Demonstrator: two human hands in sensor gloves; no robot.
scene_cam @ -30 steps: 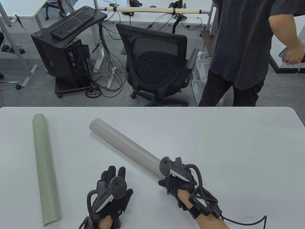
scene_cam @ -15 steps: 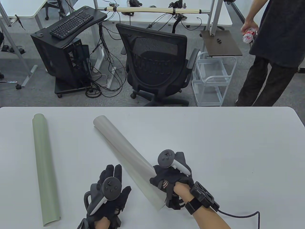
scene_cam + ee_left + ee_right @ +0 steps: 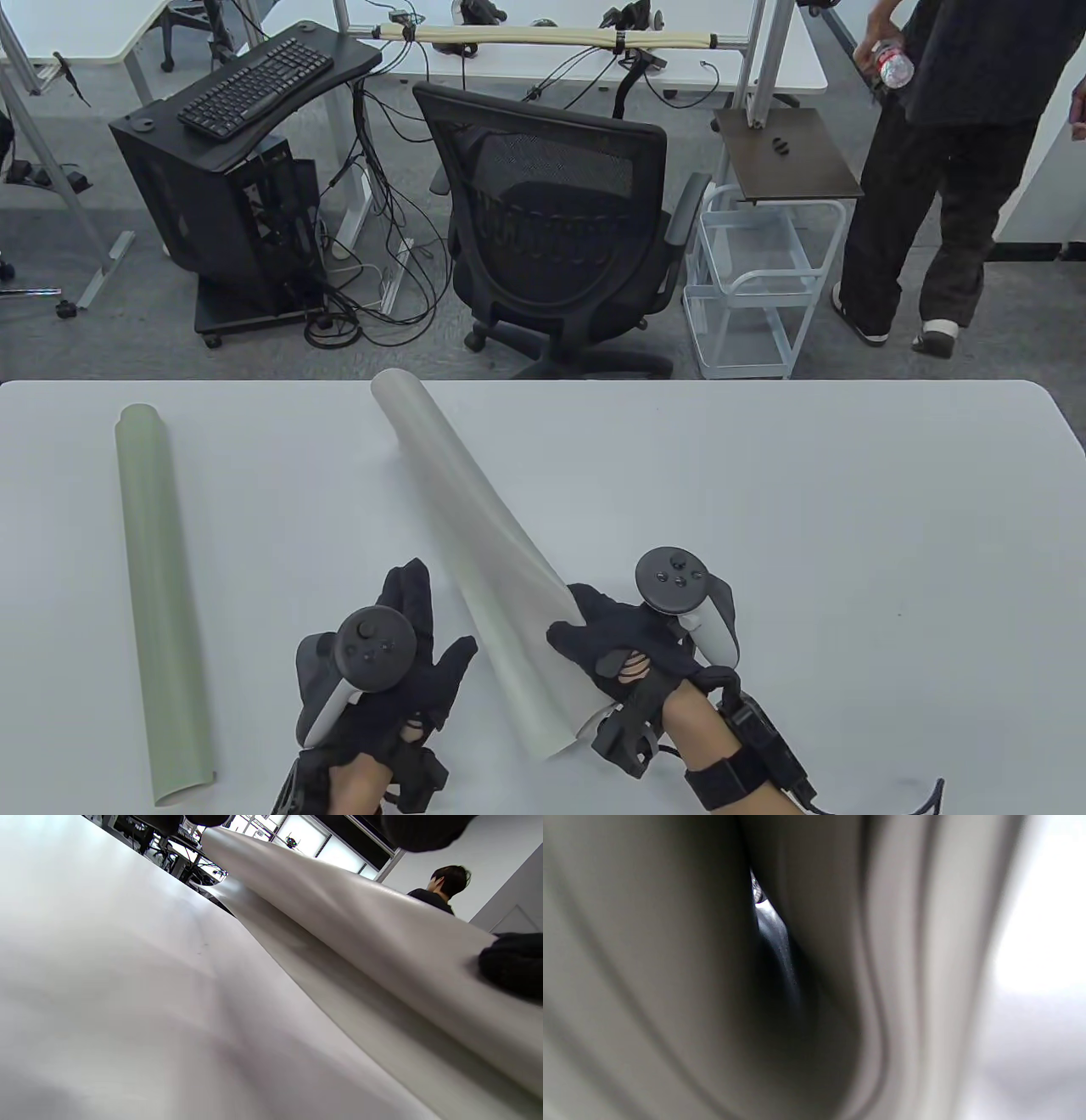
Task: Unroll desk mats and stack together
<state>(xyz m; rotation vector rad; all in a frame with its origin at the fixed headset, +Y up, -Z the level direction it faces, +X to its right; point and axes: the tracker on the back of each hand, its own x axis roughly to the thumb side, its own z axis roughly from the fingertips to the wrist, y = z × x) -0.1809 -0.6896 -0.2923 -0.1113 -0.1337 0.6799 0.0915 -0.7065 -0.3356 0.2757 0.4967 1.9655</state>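
Observation:
A light grey rolled desk mat lies diagonally across the middle of the white table, partly loosened at its near end. My right hand grips that near end, fingers over the roll. The mat fills the right wrist view and shows in the left wrist view. My left hand lies flat on the table just left of the mat, fingers spread, holding nothing. A pale green rolled mat lies lengthwise at the table's left, untouched.
Beyond the table's far edge stand a black office chair, a white wire cart, a black stand with a keyboard, and a person at the far right.
My right hand has turned and pulled the grey roll's near end toward me; the roll swung steeper and loosened. My left hand shifted slightly toward it. The bystander walked away to the right.

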